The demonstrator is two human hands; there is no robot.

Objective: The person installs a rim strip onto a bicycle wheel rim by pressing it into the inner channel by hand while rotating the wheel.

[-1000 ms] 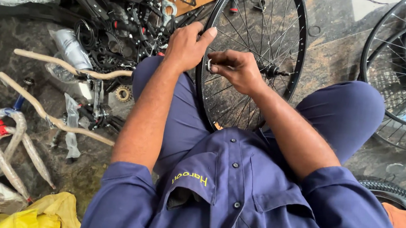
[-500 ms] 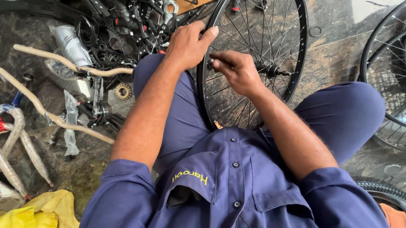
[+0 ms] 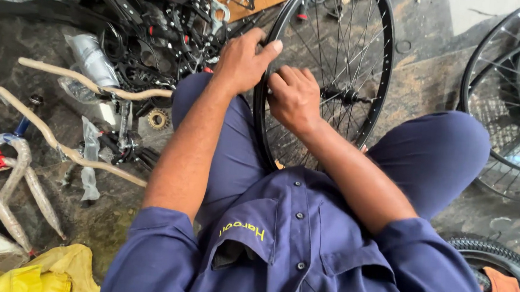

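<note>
A black bicycle wheel rim [image 3: 381, 81] with thin metal spokes and a hub [image 3: 344, 96] stands upright between my knees. My left hand [image 3: 240, 59] clasps the rim's near-left edge, thumb stretched over the top. Close beside it, my right hand [image 3: 296, 96] is closed around something small at the rim, among the spokes; what it pinches is hidden by the fingers. Both forearms come out of dark blue short sleeves.
Wrapped bicycle frame tubes [image 3: 59, 144] and black drivetrain parts [image 3: 157, 41] lie on the dirty floor at left. A yellow bag [image 3: 37, 274] sits bottom left. More spoked wheels [image 3: 513, 103] lean at right, a tyre [image 3: 502, 260] with an orange cloth bottom right.
My right hand has slid left along the rim toward my left hand, so the two now nearly touch. The wheel stays in place.
</note>
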